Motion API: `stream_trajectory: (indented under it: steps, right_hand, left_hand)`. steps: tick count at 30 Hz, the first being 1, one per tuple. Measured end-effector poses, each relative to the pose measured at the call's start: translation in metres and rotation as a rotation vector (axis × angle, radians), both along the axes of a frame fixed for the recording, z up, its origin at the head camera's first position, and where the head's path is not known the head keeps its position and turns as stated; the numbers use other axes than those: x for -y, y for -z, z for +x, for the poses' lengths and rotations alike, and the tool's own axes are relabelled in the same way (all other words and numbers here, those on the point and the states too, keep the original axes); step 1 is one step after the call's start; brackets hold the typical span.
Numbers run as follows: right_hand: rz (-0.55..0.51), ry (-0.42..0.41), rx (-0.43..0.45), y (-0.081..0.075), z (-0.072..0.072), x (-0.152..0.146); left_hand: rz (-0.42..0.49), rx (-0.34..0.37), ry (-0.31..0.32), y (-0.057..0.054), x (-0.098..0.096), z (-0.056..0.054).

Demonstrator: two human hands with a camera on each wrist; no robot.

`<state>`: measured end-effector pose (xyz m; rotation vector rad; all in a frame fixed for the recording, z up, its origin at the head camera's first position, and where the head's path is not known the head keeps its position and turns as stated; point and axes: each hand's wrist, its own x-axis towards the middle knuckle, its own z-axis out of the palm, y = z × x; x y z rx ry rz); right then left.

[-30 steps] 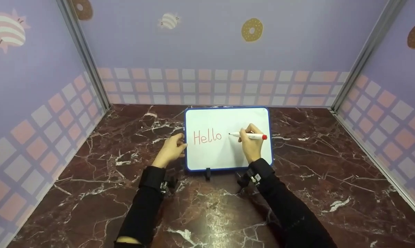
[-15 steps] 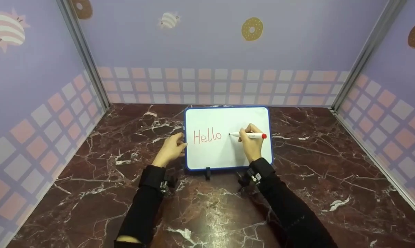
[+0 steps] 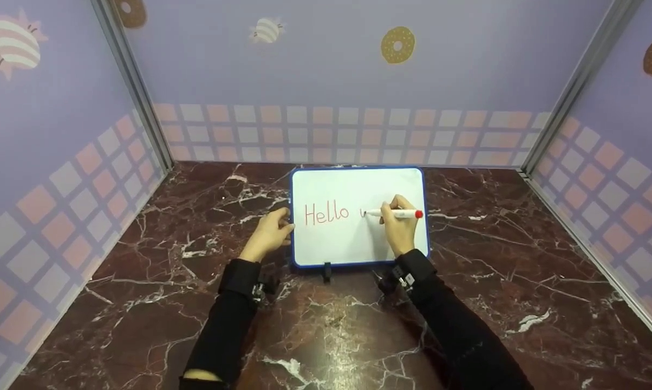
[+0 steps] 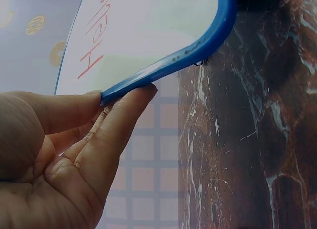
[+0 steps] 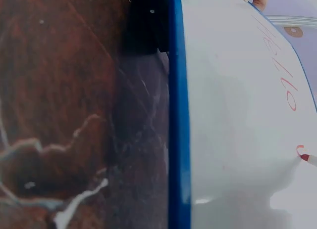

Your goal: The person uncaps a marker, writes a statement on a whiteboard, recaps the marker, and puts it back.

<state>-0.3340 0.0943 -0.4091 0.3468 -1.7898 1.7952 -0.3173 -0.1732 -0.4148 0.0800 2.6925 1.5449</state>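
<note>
A whiteboard with a blue frame stands tilted back on the table, "Hello" written on it in red. My left hand pinches its left edge; in the left wrist view the thumb lies on the front and the fingers behind the blue rim. In my right hand is a white marker with a red end, gripped like a pen. Its tip meets the board at a short red curved stroke, to the right of "Hello". The right hand itself is outside the right wrist view.
A black stand foot juts out at the board's lower edge. The board rests on a dark red marbled table. Purple panels with pink and white checks enclose the back and both sides.
The right hand and marker have shifted slightly right, and a small red stroke now shows after "Hello". The left hand has stayed at the board's edge.
</note>
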Motion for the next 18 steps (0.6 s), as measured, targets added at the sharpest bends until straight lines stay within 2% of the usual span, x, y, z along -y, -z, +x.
stream_trajectory:
  steps: [4, 18]
  right_hand:
    - [-0.010, -0.004, -0.003, -0.0015, -0.0019, 0.0001]
    - [0.036, 0.023, -0.019, -0.0013, -0.0037, -0.0023]
  left_hand:
    - [0.008, 0.016, 0.011, -0.0007, 0.0004, 0.0006]
    - [-0.004, -0.013, -0.004, 0.0009, 0.0004, -0.0003]
